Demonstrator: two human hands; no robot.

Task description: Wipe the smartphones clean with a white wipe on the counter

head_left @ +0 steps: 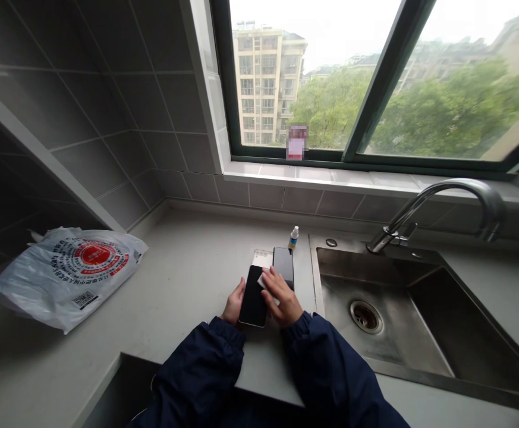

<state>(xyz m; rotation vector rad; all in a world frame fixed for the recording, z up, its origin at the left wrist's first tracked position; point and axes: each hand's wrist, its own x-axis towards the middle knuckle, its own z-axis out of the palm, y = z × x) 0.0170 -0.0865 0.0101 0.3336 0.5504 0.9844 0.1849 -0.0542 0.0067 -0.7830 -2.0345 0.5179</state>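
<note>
My left hand (233,304) grips the left edge of a black phone (252,297) held over the counter. My right hand (281,295) presses a small white cloth (263,279) against the phone's upper right corner, fingers closed on it. A second black phone (283,266) lies flat on the counter just behind. A white card or packet (261,258) lies to its left, and a small white dropper bottle (293,238) with a blue label stands behind it.
A steel sink (402,321) with a drain and a curved tap (442,205) takes up the right side. A white plastic bag (69,273) with red print lies at the left on the grey counter (188,279). Grey tiled walls and a window stand behind.
</note>
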